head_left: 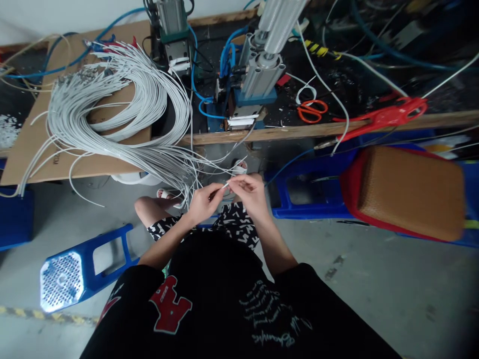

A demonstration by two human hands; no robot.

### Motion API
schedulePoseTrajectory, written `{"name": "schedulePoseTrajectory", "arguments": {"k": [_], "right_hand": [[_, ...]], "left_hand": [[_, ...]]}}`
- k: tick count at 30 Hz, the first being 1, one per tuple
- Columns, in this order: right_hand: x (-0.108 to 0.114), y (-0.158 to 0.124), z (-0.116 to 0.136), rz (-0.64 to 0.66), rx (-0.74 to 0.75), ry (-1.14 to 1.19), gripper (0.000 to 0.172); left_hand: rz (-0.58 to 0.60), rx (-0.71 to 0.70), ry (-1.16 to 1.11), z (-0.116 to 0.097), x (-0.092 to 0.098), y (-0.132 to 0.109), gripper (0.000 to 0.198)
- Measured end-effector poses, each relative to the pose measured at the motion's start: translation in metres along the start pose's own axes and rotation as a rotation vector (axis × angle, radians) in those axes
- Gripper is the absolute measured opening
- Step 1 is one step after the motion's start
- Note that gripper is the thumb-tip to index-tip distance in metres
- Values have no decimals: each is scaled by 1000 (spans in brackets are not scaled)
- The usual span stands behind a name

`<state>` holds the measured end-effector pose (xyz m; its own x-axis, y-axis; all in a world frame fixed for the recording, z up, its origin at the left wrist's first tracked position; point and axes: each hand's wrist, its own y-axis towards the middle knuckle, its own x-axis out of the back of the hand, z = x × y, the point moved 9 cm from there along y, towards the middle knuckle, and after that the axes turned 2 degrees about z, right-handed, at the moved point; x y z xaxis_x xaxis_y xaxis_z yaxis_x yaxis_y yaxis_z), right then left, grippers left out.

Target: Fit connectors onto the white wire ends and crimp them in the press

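Observation:
Both hands meet over my lap, fingertips nearly touching. My left hand (204, 202) is closed in a pinch on a short length of white cable (225, 185). From the other side my right hand (250, 192) pinches the same white piece between thumb and fingers. What sits right at the fingertips is too small to make out fully. Behind my left hand, loose ends of a big looped bundle of white cables (123, 134) hang over the bench edge. Most of that bundle lies on a cardboard sheet (22, 154) at the left of the bench.
Two pneumatic presses (258, 75) with blue hoses stand on the bench. Orange-handled scissors (312, 111) and a red tool (396, 113) lie to their right. A blue stool (90, 267) is on the left; a brown cushion (411, 192) rests on blue plastic at right.

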<state>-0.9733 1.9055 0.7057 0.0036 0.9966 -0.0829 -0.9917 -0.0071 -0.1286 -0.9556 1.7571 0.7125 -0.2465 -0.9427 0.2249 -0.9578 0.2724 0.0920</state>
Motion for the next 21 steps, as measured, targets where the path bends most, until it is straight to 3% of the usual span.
{"name": "schedulePoseTrajectory", "arguments": {"k": [4,7,12,18,21], "right_hand": [[-2,1,-5,-3,-66,86,24],[-10,-2,-12,-35,-111,183,24],[-17,-10,-12,-174,-51,263,26],[-34,-4,-13,-22,-151,356,26],[-31,-2,-14,-17,-151,329,26]], "left_hand": [[45,32,-97,1,-5,-1,31],[4,52,-181,1,-6,-2,30],[-56,97,-326,2,-6,1,32],[-6,146,-467,5,-5,2,33],[1,161,-482,8,-5,1,32]]}}
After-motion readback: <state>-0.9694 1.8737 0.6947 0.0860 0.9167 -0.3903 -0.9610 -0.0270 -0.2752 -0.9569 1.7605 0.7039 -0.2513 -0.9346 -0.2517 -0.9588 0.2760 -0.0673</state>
